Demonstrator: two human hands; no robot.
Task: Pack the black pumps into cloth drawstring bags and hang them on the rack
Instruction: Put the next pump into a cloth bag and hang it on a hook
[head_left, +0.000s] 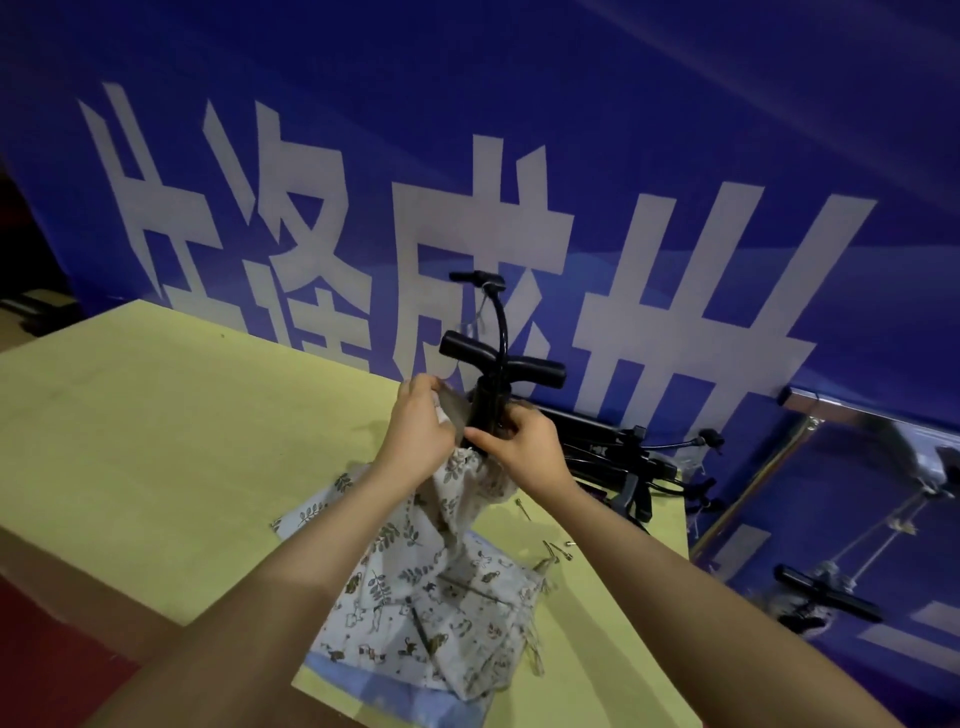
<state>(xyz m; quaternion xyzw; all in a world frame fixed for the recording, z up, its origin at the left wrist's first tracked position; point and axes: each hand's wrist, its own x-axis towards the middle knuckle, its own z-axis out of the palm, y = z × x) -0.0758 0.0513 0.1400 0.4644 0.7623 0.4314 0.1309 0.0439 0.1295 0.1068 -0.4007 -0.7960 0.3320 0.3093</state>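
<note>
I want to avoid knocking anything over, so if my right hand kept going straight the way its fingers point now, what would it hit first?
Your right hand points left and slightly away, fingers already at the upright pump's barrel. It would press that first, then likely your left hand; depth is uncertain.

The scene is dim, with a heavy blue cast; the yellow table (156, 441) is the brightest area; both forearms throw soft shadows onto it; wide-angle bending slants the banner (675, 156) lettering; the metal rack (810, 467) at right is smeared by blur.
</note>
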